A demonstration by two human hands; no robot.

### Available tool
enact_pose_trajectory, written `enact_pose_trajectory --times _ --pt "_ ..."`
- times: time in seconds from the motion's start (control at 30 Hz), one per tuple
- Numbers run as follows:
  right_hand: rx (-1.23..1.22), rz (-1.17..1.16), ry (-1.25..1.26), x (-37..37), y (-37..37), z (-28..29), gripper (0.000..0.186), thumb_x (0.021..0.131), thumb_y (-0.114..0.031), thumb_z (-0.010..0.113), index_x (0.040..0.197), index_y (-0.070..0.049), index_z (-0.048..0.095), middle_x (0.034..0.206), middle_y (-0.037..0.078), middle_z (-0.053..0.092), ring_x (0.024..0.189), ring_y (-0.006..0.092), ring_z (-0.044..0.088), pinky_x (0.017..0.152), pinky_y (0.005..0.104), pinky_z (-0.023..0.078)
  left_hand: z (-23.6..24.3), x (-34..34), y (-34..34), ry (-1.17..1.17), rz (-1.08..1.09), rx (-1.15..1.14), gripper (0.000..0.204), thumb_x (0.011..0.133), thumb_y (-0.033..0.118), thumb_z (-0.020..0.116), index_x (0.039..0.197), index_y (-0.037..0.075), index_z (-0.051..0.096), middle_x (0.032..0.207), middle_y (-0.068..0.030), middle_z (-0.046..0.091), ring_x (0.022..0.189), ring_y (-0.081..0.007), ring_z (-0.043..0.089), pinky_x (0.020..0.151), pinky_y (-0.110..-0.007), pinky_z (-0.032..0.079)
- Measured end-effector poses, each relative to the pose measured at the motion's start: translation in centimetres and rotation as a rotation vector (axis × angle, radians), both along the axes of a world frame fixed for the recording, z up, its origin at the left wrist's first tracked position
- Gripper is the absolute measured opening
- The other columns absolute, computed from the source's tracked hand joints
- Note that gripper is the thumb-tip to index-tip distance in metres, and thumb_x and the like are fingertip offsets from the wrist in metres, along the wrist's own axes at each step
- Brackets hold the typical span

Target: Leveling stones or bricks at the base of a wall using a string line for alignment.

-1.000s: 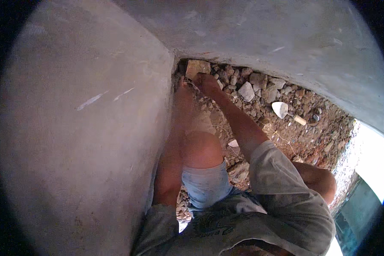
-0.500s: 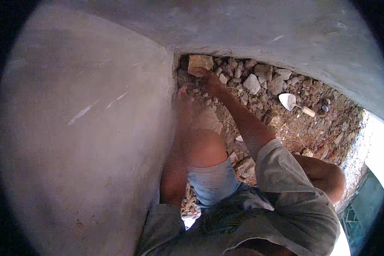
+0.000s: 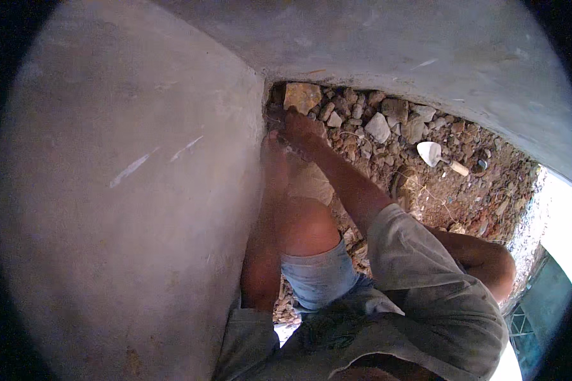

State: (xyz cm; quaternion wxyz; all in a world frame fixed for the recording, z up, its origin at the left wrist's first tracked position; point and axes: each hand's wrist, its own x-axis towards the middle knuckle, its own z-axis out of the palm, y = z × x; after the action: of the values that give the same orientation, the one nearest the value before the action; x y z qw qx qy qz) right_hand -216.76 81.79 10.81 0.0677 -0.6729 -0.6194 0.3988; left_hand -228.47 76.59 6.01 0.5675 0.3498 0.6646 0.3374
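A squarish tan stone (image 3: pixel 302 96) rests in the corner where two grey walls meet. Just below it, over the rubble, is my right hand (image 3: pixel 300 131), bent down at the wrist and apart from the stone's top; its fingers are dark and partly hidden, so I cannot tell whether they hold anything. My left hand (image 3: pixel 274 152) is beside it, close against the left wall, with its fingertips near the right hand's. The left fingers are too dim to read.
Plastered grey walls (image 3: pixel 140 178) close in on the left and far side (image 3: pixel 388 44). Loose stones (image 3: pixel 378 127) and gravel line the far wall's foot. A trowel (image 3: pixel 430 153) with a wooden handle lies on the soil to the right. My bent knee (image 3: pixel 308 222) is between my arms.
My right hand has come off the tan stone and drawn down toward my left hand. The stone stays in the corner. The view has shifted slightly.
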Motion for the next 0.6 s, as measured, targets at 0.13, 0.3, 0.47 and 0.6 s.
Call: enact_pose_trajectory --times 0.13,0.3,0.47,0.6 --pt "-0.196 -0.137 0.174 0.7 0.5 -3.8 0.036 0.083 -0.025 0.062 0.113 -0.006 0.054 0.107 0.016 0.057 0.100 0.0340 0.059 0.080 0.0455 0.050 1.2 1.9 1.1 -0.055 -0.003 0.007 0.048 0.097 0.044 0.039 0.122 0.005 0.052 0.111 -0.0100 0.055 0.100 -0.0209 0.053 0.081 -0.035 0.045" --pt "0.027 0.135 -0.042 1.0 0.2 -4.9 0.032 0.085 -0.022 0.062 0.112 -0.006 0.057 0.112 0.016 0.057 0.101 0.0332 0.059 0.081 0.0440 0.049 1.4 2.2 1.6 -0.098 0.012 -0.015 0.045 0.096 0.043 0.041 0.121 0.007 0.054 0.106 -0.0077 0.056 0.094 -0.0194 0.053 0.081 -0.034 0.044" --pt "0.073 -0.101 0.428 3.4 -0.4 -11.5 0.031 0.088 -0.024 0.061 0.112 -0.005 0.058 0.104 0.012 0.061 0.098 0.0244 0.060 0.082 0.0371 0.049 2.3 2.3 1.0 -0.137 0.048 -0.044 0.043 0.095 0.043 0.044 0.120 0.009 0.055 0.101 -0.0053 0.057 0.087 -0.0178 0.052 0.080 -0.032 0.043" --pt "0.144 -0.141 0.699 4.2 -0.2 -12.7 0.027 0.093 -0.025 0.057 0.104 0.000 0.060 0.093 0.007 0.062 0.090 0.0138 0.059 0.078 0.0316 0.048 1.6 1.9 0.4 -0.166 -0.032 -0.058 0.055 0.095 0.051 0.038 0.125 0.006 0.049 0.117 -0.0115 0.053 0.102 -0.0227 0.054 0.078 -0.034 0.049"
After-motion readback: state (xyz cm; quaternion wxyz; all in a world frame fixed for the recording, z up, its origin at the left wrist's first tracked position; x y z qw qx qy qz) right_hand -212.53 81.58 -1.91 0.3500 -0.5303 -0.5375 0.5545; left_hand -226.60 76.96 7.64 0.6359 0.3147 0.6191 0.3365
